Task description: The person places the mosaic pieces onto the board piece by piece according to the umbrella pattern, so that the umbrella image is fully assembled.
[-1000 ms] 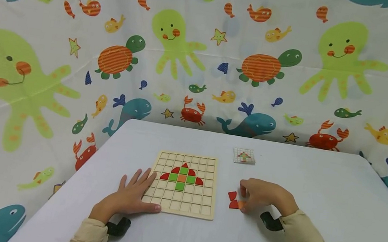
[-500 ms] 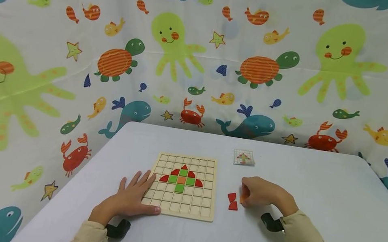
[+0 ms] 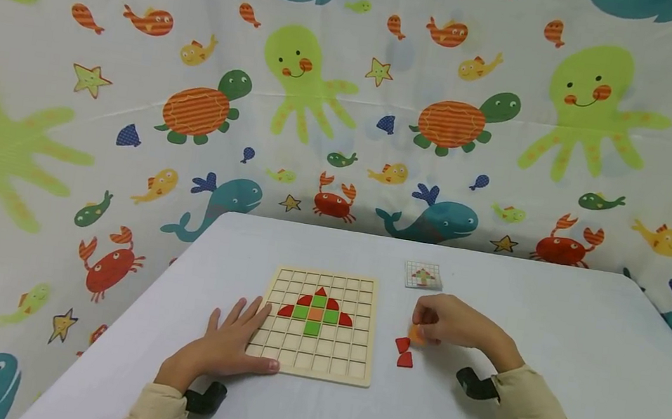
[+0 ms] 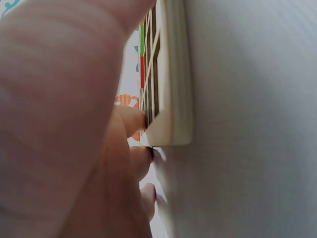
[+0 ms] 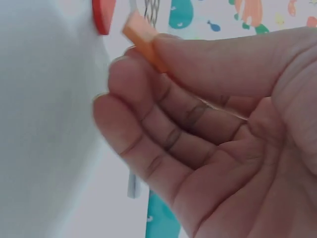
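A wooden grid board point(image 3: 347, 367) lies on the table, with red, green and orange pieces set in its squares in an arrow-like figure. My left hand point(image 3: 229, 344) rests with spread fingers on the board's left edge, the thumb along its near edge. Between thumb and fingertips, my right hand point(image 3: 455, 322) pinches a small orange tile point(image 5: 141, 37) to the right of the board. Two red quarter-round pieces point(image 3: 405, 360) lie on the table just left of and below that hand. A red piece point(image 5: 103, 17) also appears in the right wrist view.
Beyond the right hand lies a small pattern card point(image 3: 423, 275) printed with a similar figure on a grid. The white table point(image 3: 553, 302) ends at a curtain point(image 3: 373, 122) covered in sea animals.
The orange tile was beside the red pieces; my right hand has taken hold of it and moved it slightly away from me. My left hand stays put on the board.
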Demonstrator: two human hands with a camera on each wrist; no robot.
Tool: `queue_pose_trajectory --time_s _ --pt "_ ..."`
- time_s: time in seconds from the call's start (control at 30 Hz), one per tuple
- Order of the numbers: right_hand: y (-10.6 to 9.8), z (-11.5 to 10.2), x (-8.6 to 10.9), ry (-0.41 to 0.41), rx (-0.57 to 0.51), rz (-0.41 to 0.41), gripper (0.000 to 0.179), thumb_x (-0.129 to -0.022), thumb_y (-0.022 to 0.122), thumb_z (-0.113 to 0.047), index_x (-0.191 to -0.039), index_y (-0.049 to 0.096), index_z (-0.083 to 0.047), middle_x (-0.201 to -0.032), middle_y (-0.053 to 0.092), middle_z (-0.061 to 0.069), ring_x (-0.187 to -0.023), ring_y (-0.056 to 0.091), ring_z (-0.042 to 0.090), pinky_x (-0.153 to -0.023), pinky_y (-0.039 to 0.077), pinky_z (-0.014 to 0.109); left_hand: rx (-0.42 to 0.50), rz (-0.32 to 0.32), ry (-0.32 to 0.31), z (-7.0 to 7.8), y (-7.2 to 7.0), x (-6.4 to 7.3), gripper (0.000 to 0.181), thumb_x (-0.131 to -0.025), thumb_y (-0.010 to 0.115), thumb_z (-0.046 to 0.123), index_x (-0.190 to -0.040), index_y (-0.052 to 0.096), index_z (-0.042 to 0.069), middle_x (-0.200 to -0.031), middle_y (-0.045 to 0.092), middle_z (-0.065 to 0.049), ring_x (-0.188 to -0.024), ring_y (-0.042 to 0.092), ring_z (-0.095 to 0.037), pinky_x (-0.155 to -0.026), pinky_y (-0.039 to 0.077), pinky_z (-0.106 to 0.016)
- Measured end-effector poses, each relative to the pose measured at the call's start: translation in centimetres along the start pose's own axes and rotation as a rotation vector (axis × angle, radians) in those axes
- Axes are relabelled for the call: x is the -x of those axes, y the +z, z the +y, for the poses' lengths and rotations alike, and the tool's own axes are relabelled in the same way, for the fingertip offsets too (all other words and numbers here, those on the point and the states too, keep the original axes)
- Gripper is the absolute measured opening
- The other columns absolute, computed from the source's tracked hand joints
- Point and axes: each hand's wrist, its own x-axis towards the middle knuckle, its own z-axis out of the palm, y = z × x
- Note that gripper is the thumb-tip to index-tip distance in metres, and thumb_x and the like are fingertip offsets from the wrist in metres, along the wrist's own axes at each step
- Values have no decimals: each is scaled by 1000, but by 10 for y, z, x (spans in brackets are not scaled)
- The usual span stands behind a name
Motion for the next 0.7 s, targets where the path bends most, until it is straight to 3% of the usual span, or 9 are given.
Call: queue_pose_trajectory --time_s 0.17,0.37,0.7 --pt "-1 -10 -4 -76 -33 31 8 -100 71 -3 -107 75 -3 -86 67 -1 -74 63 17 -72 57 34 -1 1 -2 0 -2 1 121 -82 79 71 -169 27 5 -176 16 -23 -161 3 -50 -118 -4 -78" --pt "4 -21 -13 -174 -21 57 8 -102 69 -4 -102 77 -4 -83 67 -1 -74 63 17 -71 58 30 -3 0 -6 -1 -1 1 121 -82 79 71 -170 27 6 -176 15 -22 -161 3 -49 -118 -4 -78" --pt "17 -44 -30 -202 -17 24 10 -104 68 -7 -96 74 -8 -83 69 3 -73 63 14 -66 56 29 4 -4 2 0 0 1 121 -82 78 71 -170 27 6 -176 15 -22 -161 3 -49 -118 -4 -78"
